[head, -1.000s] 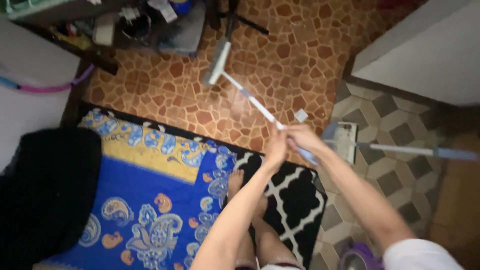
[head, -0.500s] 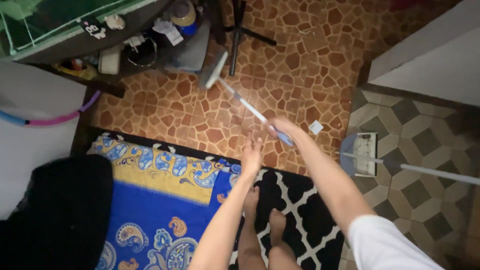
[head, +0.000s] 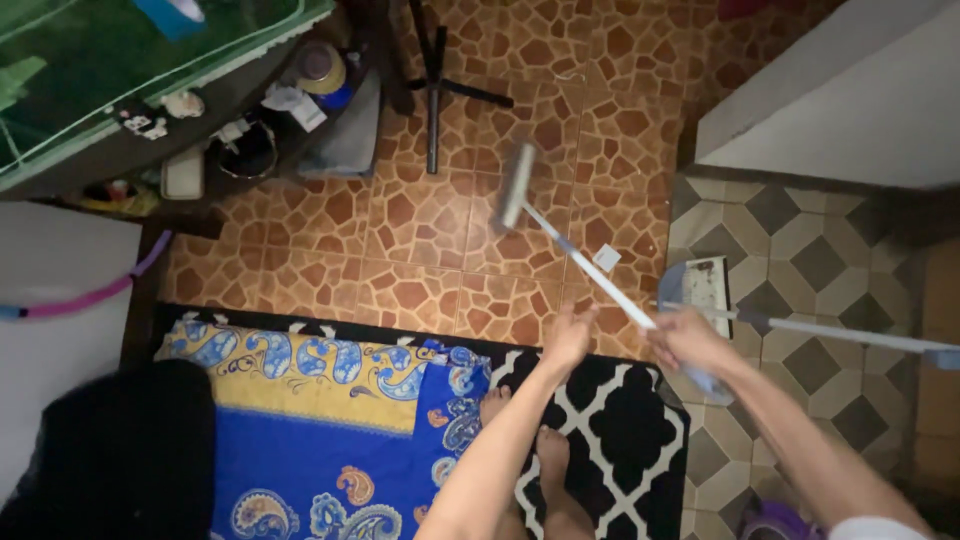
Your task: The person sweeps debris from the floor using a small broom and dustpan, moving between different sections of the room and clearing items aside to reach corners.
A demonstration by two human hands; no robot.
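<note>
Right hand [head: 690, 338]: clamped around the mop [head: 590, 270] handle near its rear end.
Left hand [head: 570, 335]: fingers apart, nothing held, just beside the handle.
Mop: long axis is run up-left from the right hand; flat head [head: 516, 186] is seen well ahead.
Nearer hand: the right.
Floor [head: 420, 220]: glossy brown stone-pattern tile.
Dustpan [head: 700, 285]: just beyond the right hand.
Rug [head: 600, 400]: black-and-white, soft, underfoot.

We see the right hand [head: 688, 340] motion-blurred, hiding part of the broom handle [head: 590, 272]; the dustpan handle [head: 850, 336] runs off the right edge.
</note>
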